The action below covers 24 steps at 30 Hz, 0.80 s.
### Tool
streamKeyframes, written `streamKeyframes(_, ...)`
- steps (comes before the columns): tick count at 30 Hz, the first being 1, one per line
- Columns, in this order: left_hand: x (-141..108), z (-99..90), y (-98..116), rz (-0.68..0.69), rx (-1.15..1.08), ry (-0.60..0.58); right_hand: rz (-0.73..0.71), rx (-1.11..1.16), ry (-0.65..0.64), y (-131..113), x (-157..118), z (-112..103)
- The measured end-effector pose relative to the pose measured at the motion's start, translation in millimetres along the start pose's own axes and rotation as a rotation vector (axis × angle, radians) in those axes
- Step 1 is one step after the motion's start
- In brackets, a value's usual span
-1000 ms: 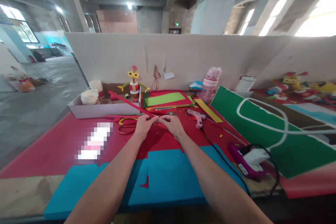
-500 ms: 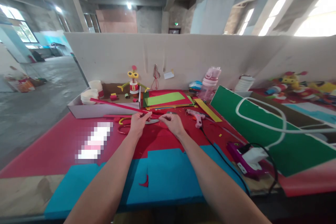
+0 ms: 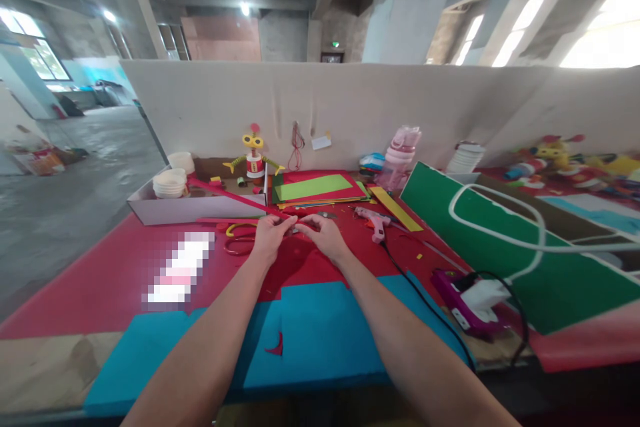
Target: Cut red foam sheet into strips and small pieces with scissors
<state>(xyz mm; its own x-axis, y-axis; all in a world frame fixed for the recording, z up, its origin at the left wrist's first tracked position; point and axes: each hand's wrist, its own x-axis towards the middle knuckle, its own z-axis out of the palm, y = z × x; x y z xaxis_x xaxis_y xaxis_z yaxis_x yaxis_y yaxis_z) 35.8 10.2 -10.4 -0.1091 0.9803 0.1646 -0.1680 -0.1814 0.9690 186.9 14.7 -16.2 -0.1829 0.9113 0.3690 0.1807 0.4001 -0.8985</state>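
Both hands meet above the red table covering, pinching the near end of a long red paper strip (image 3: 235, 197). My left hand (image 3: 271, 235) is closed on the strip, thumb and fingertips together. My right hand (image 3: 323, 235) pinches the strip's end right beside it. The strip slants up to the left, over the edge of the white box (image 3: 200, 209). Under and left of my left hand lie scissors with red and yellow handles (image 3: 239, 247); their blades are mostly hidden by my hands. A second red strip (image 3: 220, 221) lies flat behind them.
A pink glue gun (image 3: 376, 223) lies to the right, its black cord running to a purple power strip (image 3: 465, 307). Stacked coloured paper (image 3: 315, 188) and a yellow-headed figure (image 3: 254, 161) stand behind. Blue sheets (image 3: 325, 333) cover the front edge. A green board (image 3: 500, 247) leans at right.
My hands have drawn together until the fingertips nearly touch. The strip's far end has swung slightly right and down, and the scissor blades are now mostly covered.
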Motion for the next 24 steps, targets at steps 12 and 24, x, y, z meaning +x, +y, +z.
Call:
streamKeyframes(12, 11.5, -14.7, -1.3, -0.016, -0.155, 0.109, 0.137, 0.082, -0.164, 3.8, 1.0, -10.4)
streamKeyframes(24, 20.8, -38.0, 14.2, -0.03, -0.43, 0.198, 0.148, 0.32, -0.031, -0.1, 1.6, -23.2)
